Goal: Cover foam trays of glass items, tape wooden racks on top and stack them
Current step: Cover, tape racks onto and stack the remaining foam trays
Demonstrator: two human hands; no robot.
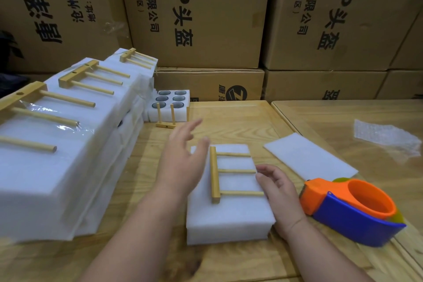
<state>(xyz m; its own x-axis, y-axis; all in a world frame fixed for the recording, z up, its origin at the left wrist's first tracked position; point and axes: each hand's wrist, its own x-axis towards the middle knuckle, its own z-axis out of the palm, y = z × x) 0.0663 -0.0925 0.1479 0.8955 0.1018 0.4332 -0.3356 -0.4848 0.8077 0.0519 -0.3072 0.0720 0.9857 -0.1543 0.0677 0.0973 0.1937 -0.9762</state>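
A: Where is the foam tray being worked on?
B: Lower centre of the frame, on the wooden table (240,117). The covered foam tray (229,217) has a wooden rack (216,175) lying flat on its lid, three pegs pointing right.

A: And the hands?
B: The left hand (183,155) hovers just left of the rack, fingers spread and straight, blurred, holding nothing. The right hand (278,192) rests at the tray's right edge, fingers loosely bent near the peg tips; whether it grips anything I cannot tell.

A: What else is there?
B: An orange and blue tape dispenser (350,208) lies at the lower right, just beside the right hand. A loose foam sheet (309,158) lies above it. At the left stands a stack of finished trays (68,144) with racks taped on top. Centre, an open tray of glass items (170,98) with another rack (166,119) leaning against it. Cardboard boxes (206,14) fill the background.
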